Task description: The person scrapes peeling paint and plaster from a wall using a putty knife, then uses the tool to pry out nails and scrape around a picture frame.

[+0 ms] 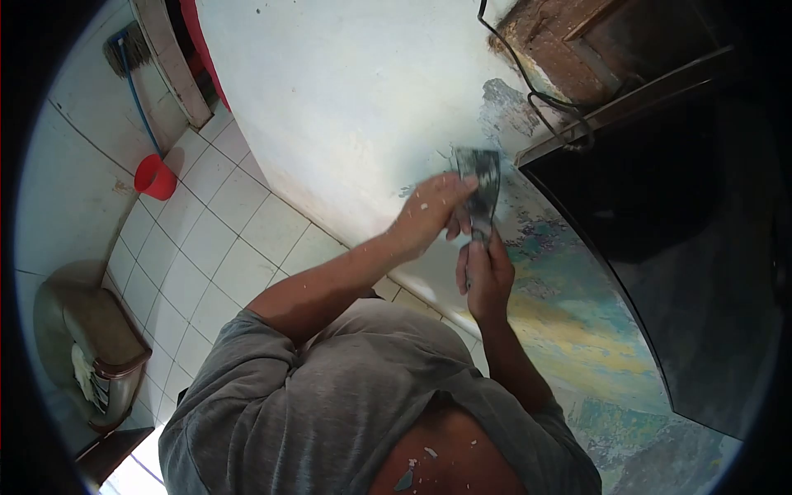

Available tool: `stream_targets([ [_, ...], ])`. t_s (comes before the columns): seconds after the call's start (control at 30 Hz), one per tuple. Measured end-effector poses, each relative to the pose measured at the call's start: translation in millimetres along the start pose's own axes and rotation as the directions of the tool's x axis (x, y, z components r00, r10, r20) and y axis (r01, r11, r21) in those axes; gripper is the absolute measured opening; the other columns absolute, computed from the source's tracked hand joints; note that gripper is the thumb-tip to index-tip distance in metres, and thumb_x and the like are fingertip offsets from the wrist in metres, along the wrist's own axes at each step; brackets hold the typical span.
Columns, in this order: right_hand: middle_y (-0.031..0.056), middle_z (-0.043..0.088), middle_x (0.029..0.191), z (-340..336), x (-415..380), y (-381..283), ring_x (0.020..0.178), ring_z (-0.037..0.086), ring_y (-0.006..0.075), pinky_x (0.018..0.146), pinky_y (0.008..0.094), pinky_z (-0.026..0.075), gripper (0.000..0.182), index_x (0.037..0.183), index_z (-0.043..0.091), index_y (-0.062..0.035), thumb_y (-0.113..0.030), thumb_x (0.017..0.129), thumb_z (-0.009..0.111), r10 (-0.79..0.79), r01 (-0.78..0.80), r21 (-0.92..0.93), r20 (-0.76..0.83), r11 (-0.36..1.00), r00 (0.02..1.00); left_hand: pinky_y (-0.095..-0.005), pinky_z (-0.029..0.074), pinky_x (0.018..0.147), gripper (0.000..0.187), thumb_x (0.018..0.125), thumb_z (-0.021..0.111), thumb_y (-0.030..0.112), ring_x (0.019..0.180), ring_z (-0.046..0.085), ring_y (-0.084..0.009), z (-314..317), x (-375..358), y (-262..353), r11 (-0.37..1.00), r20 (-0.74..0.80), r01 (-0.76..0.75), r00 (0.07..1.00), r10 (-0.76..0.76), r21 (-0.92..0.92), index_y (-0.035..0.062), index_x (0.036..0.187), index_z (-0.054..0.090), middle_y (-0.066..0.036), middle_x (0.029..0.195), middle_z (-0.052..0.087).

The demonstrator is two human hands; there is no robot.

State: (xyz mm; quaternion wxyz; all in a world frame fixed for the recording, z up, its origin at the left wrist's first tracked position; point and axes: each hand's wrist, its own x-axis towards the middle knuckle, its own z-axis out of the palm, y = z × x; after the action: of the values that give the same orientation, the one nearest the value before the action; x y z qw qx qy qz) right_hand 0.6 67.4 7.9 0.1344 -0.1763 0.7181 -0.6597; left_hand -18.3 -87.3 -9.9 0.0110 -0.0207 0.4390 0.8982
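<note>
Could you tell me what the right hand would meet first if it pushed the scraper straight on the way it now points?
Most likely the wall. The right hand grips the scraper by its handle, blade aimed up the peeling paint; the left hand presses the blade. Further along sits a dark frame edge, though depth is unclear.
</note>
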Motion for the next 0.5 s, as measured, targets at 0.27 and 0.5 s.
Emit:
stream_targets([
  [0.27, 0.0065, 0.060, 0.096, 4, -6, 9, 0.052, 0.043, 0.0015, 0.044, 0.0182, 0.034, 0.044, 0.146, 0.040, 0.0010, -0.003, 0.102, 0.037, -0.082, 0.083, 0.051, -0.034, 0.995, 0.996, -0.0253, 0.038, 0.047, 0.035, 0.099, 0.060, 0.041, 0.051, 0.053, -0.0114, 2, 0, 2, 0.997, 0.060, -0.017, 0.998, 0.013, 0.070, 0.0078, 0.089, 0.055, -0.005, 0.063, 0.059],
  [0.5, 0.0089, 0.060, 0.108, 10, -3, 15, 0.052, 0.044, 0.0021, 0.045, 0.0186, 0.036, 0.044, 0.145, 0.039, 0.0026, -0.003, 0.102, 0.037, -0.125, 0.127, 0.084, -0.022, 0.988, 0.992, -0.0247, 0.039, 0.048, 0.038, 0.099, 0.060, 0.043, 0.051, 0.051, -0.0121, -1, 2, 15, 0.990, 0.032, -0.055, 0.998, 0.051, 0.131, 0.0074, 0.086, 0.055, -0.005, 0.060, 0.056],
])
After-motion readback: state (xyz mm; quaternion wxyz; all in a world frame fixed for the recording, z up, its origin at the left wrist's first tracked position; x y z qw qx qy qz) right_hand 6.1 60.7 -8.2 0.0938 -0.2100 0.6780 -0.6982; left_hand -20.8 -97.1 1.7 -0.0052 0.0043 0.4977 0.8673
